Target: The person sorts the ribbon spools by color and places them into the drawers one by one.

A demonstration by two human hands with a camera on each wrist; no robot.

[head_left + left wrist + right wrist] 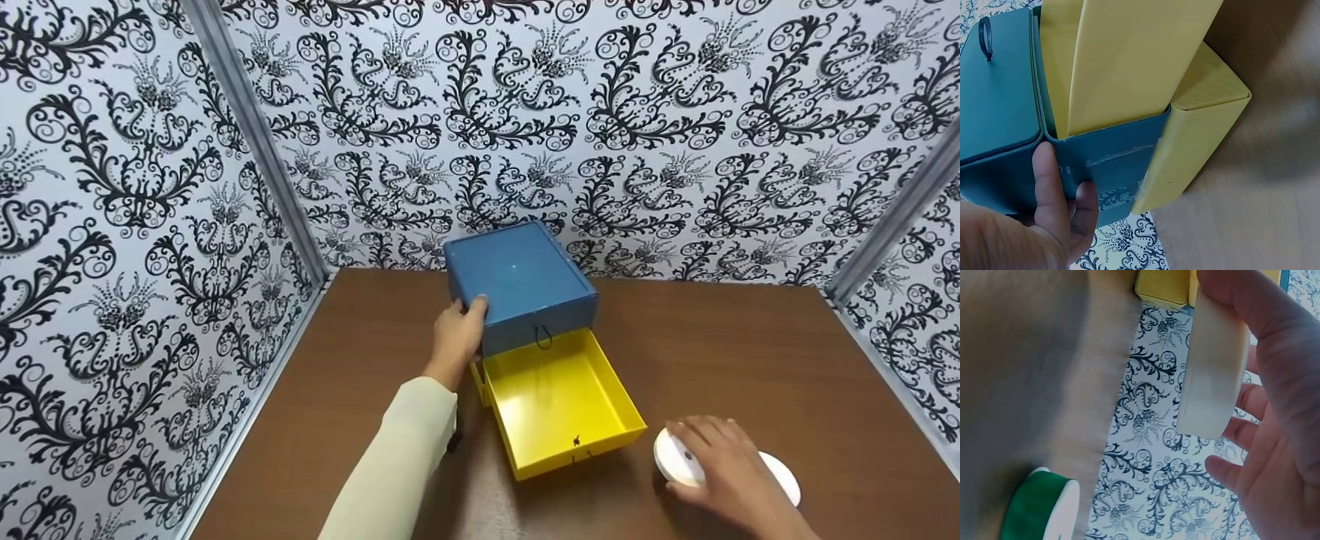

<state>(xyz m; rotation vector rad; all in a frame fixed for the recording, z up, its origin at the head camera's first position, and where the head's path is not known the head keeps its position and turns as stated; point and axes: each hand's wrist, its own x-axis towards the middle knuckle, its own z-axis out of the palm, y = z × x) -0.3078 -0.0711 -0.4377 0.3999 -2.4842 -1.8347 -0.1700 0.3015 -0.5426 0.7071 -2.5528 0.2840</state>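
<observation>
My left hand point(456, 335) rests against the near left side of a blue drawer box point(517, 274). Close up in the left wrist view, its fingers point(1050, 180) lie along the blue side wall. Below the blue front with its black loop, a yellow drawer point(559, 397) is pulled out toward me, and its inside shows bare. To the right of the drawer, my right hand point(727, 469) holds a ribbon spool point(675, 457) with white sides. The right wrist view shows pale cream ribbon point(1213, 371) around that spool, pinched between thumb and fingers.
A spool of green ribbon point(1036, 506) stands on the brown table point(360, 360) beside the right hand, its white side point(784, 480) partly covered by the hand. Patterned walls point(525, 112) enclose the table at the back and sides. A yellow lower section point(1196, 129) sits under the blue part.
</observation>
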